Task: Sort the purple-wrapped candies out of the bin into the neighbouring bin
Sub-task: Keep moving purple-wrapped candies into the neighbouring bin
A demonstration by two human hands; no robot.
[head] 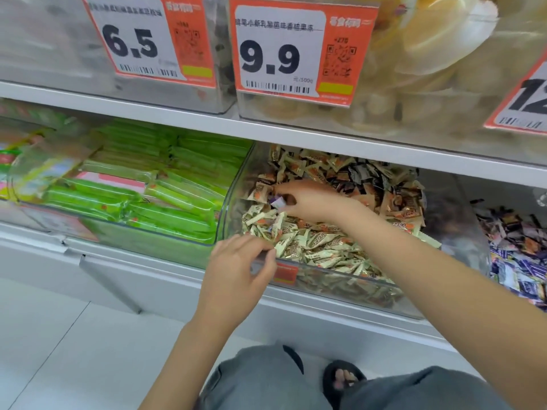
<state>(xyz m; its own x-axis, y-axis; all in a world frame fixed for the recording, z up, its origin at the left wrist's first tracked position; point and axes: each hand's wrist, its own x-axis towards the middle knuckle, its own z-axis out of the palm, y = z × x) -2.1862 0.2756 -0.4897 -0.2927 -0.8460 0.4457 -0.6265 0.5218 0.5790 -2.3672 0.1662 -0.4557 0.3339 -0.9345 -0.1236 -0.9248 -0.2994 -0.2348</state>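
Right hand (310,202) pinches a purple-wrapped candy (277,201) over the middle bin (325,272) on the lower shelf.

The clear middle bin holds cream, gold and brown wrapped candies; the right hand's grip is curled, finger and thumb closed on the small purple-and-white piece just above that heap. The left hand (239,267) sits at the bin's front rim, its fingers bent round the clear edge near an orange tag (285,273) whose writing is too blurred to read. The neighbouring bin (485,255) to the right holds purple, white and dark wrapped candies. A bin (148,238) to the left holds green packets. On the upper shelf, a clear tub behind an orange price label (302,51) reading "9.9" holds pale yellow pieces; another label (148,39) reads "6.5".
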